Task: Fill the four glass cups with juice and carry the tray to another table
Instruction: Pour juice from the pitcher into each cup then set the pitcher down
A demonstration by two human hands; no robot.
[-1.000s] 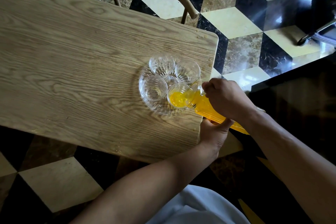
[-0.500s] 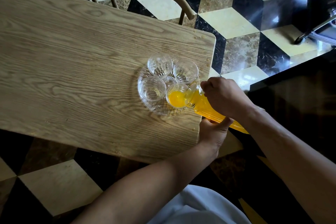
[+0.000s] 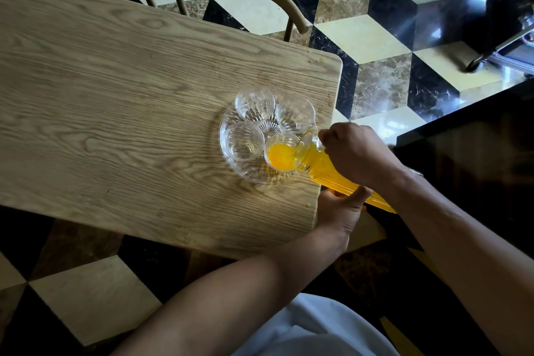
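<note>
Step in hand: filling the first cup. My left hand [image 3: 341, 208] props the juice bottle [image 3: 332, 173] from beneath; my right hand [image 3: 357, 150] is clamped round its neck, fingers closed. The near-right cup [image 3: 281, 154] on the tray [image 3: 231, 165], at the tabletop's right end, is part-filled. Three farther cups stand empty; next I must level off and shift the spout.

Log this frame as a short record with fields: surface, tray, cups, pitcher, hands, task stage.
surface: light wooden table, tray near its right end
tray: round clear glass tray bearing four cups
cups: near-right clear glass cup partly filled with orange juice; other three clear glass cups look empty
pitcher: ribbed clear jug of orange juice, tilted, spout over the near-right cup
hands: right hand on the jug's top; left hand under its body
task stage: first cup filling; tray not yet lifted
</note>
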